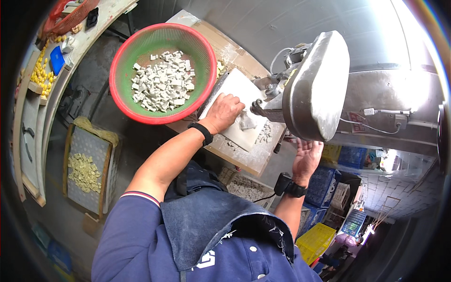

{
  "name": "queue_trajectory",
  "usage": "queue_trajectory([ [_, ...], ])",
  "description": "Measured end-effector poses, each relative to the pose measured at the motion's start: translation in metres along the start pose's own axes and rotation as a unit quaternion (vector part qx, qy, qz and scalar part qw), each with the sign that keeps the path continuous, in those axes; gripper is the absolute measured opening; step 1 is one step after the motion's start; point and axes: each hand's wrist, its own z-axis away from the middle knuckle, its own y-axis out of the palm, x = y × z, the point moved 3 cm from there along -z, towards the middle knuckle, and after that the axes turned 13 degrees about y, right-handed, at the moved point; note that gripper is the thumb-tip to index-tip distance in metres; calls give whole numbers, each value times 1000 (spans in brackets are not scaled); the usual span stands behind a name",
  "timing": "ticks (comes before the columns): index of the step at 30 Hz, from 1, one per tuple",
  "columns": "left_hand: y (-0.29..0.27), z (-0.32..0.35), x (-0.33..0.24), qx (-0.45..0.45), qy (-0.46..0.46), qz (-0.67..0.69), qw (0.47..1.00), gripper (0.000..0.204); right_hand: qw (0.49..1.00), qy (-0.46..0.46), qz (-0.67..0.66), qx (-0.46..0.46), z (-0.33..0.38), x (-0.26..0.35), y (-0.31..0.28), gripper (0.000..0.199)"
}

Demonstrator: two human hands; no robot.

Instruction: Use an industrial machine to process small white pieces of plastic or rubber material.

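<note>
My left hand (226, 112) rests on a pale board (230, 89) on the worktable, its fingers curled down beside a whitish fixture (247, 121). Whatever the fingers grip is hidden under them. Over the board stands a dusty grey machine (315, 84), like a drill press, its working end close to my left fingertips. Below its rounded cover, my right hand (307, 157) is raised with the palm showing and the fingers stretched out. A dark handle (278, 146) sticks out near it. To the left, a red-rimmed green basket (123, 70) contains many small whitish blocks (164, 81).
Loose pieces (265, 132) and dust lie on the table beside the board. A crate (244, 188) of pieces stands below the table edge. At left are a framed tray (77, 141) with yellowish pieces and a wooden bench (66, 80). Yellow (314, 242) and blue crates (322, 185) stand at right.
</note>
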Motion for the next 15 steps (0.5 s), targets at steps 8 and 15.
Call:
queue_trajectory([
  [8, 0, -3, -2, -3, -6, -3, 1000, 11, 999, 18, 16, 31, -20, 12, 8, 33],
  [15, -1, -1, -2, -15, -3, 3, 1000, 11, 997, -41, 18, 58, -14, 34, 33, 36],
])
